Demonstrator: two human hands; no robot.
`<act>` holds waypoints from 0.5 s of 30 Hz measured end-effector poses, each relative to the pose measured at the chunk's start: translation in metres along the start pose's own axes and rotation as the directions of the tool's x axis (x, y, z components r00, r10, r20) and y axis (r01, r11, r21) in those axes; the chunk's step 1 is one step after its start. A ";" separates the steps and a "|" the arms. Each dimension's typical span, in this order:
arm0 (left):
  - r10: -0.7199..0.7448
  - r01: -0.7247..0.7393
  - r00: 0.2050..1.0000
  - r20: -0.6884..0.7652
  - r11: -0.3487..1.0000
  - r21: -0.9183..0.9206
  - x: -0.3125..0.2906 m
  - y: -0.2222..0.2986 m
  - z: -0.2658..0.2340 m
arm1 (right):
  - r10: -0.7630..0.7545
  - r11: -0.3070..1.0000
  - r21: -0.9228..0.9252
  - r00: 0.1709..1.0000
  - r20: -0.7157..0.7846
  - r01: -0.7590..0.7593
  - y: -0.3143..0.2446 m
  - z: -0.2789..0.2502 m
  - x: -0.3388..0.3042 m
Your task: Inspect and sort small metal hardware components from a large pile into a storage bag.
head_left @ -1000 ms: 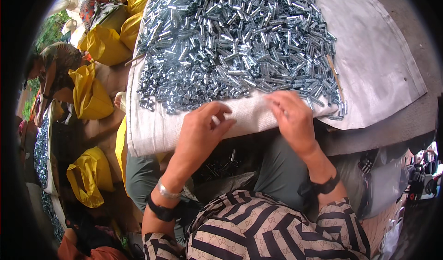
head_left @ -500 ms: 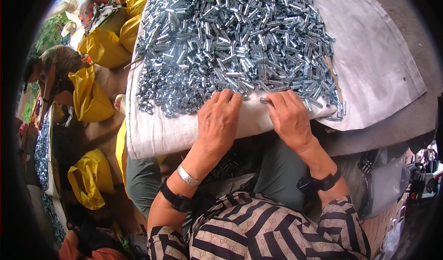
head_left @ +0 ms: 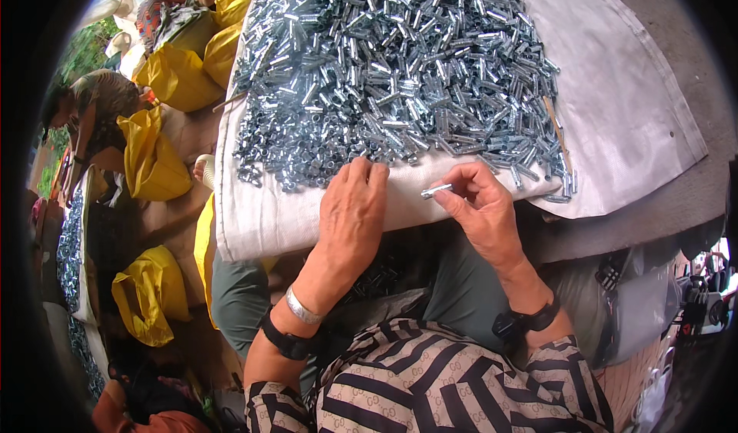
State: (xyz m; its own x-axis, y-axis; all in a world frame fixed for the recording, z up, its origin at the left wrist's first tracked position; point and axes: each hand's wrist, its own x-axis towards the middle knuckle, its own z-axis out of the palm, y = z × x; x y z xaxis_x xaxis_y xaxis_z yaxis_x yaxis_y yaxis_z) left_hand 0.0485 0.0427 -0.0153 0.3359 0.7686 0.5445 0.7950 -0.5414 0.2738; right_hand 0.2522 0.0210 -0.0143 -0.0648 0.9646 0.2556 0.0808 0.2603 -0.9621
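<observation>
Between the thumb and fingers of my right hand [head_left: 486, 211] is a slotted metal sleeve [head_left: 436, 191], held over the near edge of a white woven sheet [head_left: 419, 173]. My left hand [head_left: 352, 208] has its fingers curled together at the near edge of a heap of small metal rings [head_left: 311, 144]. Its fingertips point down and away, so whatever they may hold is hidden. Beyond both hands, a large pile of shiny slotted metal sleeves [head_left: 415, 56] covers most of the sheet and runs into the rings at the left.
A thin stick [head_left: 555, 129] lies along the pile's right side, and another stick [head_left: 229, 101] pokes out at the left. Several yellow sacks [head_left: 152, 294] stand on the left. People [head_left: 100, 110] bend over work there. My knees [head_left: 238, 298] are under the sheet's front edge.
My right hand has turned, bringing the sleeve out past its fingertips and slightly nearer me. My left hand has shifted a little left and toward me, widening the gap between the hands.
</observation>
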 end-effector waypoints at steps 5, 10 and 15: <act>-0.240 0.212 0.971 -0.013 0.882 -0.420 -0.010 0.002 -0.022 | 0.037 0.987 0.158 0.999 -0.015 -0.034 -0.009 0.018 -0.007; -0.397 0.487 0.813 0.425 0.064 -0.871 -0.031 0.007 -0.034 | -0.011 0.993 0.121 0.999 0.050 0.005 -0.012 0.030 -0.014; -0.392 0.418 0.832 0.393 -0.021 -0.908 -0.042 0.014 -0.037 | -0.088 0.992 0.099 0.991 0.097 0.079 -0.017 0.036 -0.016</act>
State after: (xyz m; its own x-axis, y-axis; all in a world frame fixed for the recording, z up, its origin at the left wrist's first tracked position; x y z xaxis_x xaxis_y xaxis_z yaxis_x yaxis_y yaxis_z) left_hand 0.0270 -0.0102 -0.0051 0.1664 0.9855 0.0345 -0.3347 0.0235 0.9420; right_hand 0.2161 -0.0007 -0.0058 -0.1677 0.9293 0.3291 -0.0232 0.3300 -0.9437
